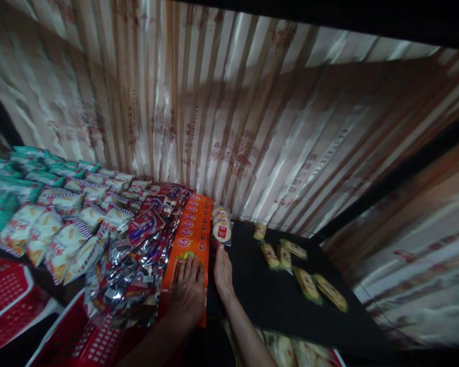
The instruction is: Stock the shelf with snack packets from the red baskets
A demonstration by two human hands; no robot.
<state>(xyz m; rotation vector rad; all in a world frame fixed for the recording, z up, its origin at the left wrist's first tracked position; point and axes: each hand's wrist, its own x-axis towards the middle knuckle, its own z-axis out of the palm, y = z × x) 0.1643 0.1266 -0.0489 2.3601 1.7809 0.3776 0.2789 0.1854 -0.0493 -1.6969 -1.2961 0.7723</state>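
On the dark shelf (252, 285), a row of orange snack packets (189, 227) runs front to back. Palm down with fingers stretched out, my left hand (187, 288) lies flat on the near orange packets. My right hand (222, 270) is turned on edge just right of that row, its fingers straight and pointing away. Just beyond those fingertips sit round, pale, clear-wrapped biscuits (222, 230) with red labels; whether the fingertips touch the nearest one I cannot tell. Left of the orange row lies a heap of shiny dark red packets (147, 227).
White snack bags (61, 247) and green ones (19, 188) fill the left side. Yellow wrapped cakes (306, 284) lie scattered on the right. Red baskets (7, 290) stand below the front edge. A pleated printed curtain (229, 112) hangs behind; a dark post (398, 173) slants at right.
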